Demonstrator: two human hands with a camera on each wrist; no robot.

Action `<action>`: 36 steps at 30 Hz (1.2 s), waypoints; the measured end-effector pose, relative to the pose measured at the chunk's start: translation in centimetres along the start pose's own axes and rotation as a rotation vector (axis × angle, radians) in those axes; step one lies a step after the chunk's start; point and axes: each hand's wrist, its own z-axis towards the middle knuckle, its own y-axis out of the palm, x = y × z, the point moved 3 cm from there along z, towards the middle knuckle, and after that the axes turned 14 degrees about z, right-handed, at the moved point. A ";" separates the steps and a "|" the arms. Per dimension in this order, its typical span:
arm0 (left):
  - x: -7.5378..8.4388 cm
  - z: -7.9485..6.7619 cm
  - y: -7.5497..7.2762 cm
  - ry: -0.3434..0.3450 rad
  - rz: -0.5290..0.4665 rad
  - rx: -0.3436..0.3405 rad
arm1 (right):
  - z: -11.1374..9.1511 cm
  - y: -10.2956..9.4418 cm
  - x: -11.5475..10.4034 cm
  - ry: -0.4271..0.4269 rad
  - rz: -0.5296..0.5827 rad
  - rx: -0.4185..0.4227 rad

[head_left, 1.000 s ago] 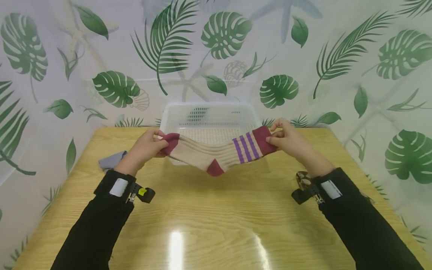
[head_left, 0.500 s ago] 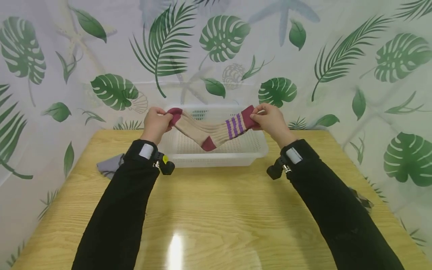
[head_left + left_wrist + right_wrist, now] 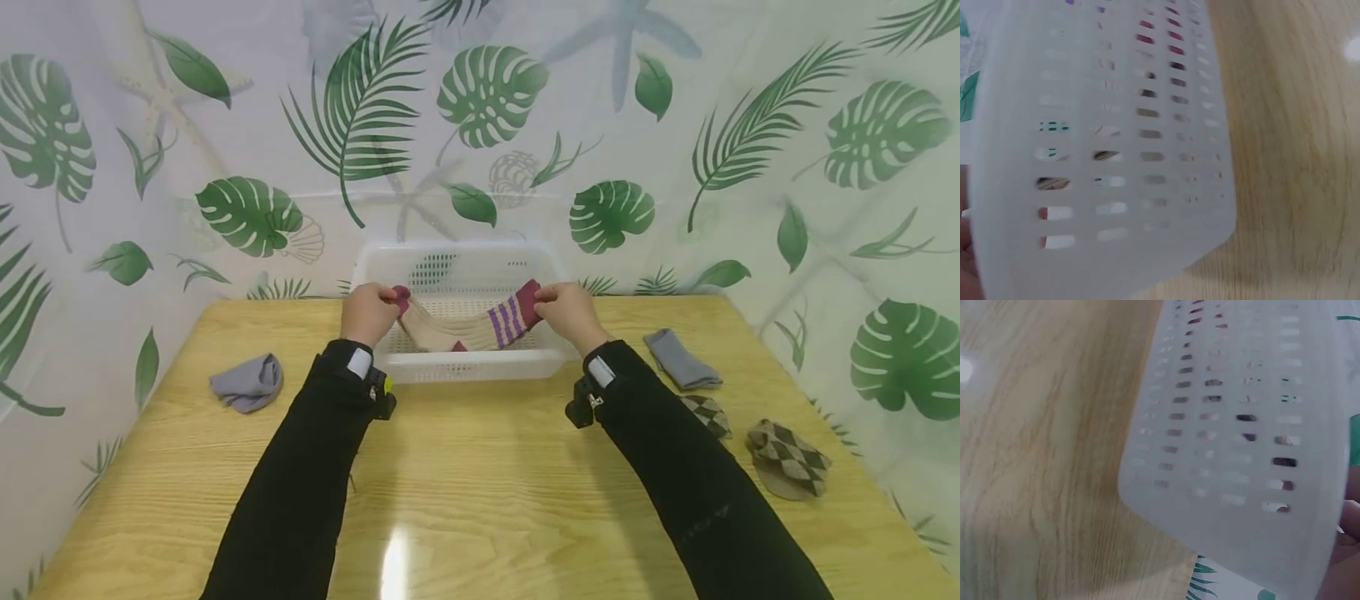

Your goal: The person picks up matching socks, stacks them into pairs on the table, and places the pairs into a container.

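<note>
A beige sock [image 3: 450, 332] with maroon toe, heel and cuff and purple stripes hangs in a sagging curve inside a white plastic basket [image 3: 480, 365]. My left hand [image 3: 369, 313] pinches its maroon toe, over the basket's left side. At the right side my right hand [image 3: 572, 313] pinches the maroon cuff. Part of the heel is hidden behind the basket's front rim. Both wrist views are mostly filled by the slotted basket wall [image 3: 1122, 187], with maroon showing through some slots; only parts of the fingers [image 3: 1349, 531] appear at the edge.
A crumpled grey sock [image 3: 247, 383] lies on the table at left. On the right are another grey sock [image 3: 681, 360] and two checkered brown items, one [image 3: 705, 415] partly behind the right sleeve, the other [image 3: 787, 458] nearer the table's edge. A leaf-patterned cloth [image 3: 480, 200] stands behind the basket.
Both hands have moved forward and closer together, then lowered the sock into the basket. Its middle now hangs behind the front rim. The grey sock and checkered items at right have come into view.
</note>
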 end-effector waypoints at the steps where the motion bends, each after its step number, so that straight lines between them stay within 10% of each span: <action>1: 0.1 -0.1 0.3 0.018 0.034 -0.022 | -0.1 0.1 0.1 -0.013 -0.035 -0.005; 11: 1.0 -0.4 2.2 0.157 0.370 -0.273 | 0.1 2.0 0.6 -0.069 -0.391 -0.125; 21: 1.0 -0.9 2.6 0.074 0.445 -0.469 | -0.2 2.6 0.8 -0.039 -0.467 -0.170; 29: 0.9 -0.7 2.8 0.062 0.505 -0.377 | -0.2 2.8 0.6 -0.019 -0.462 -0.144; 36: 1.5 -1.0 2.4 0.146 0.545 -0.219 | -0.6 2.8 0.0 -0.179 -0.517 -0.080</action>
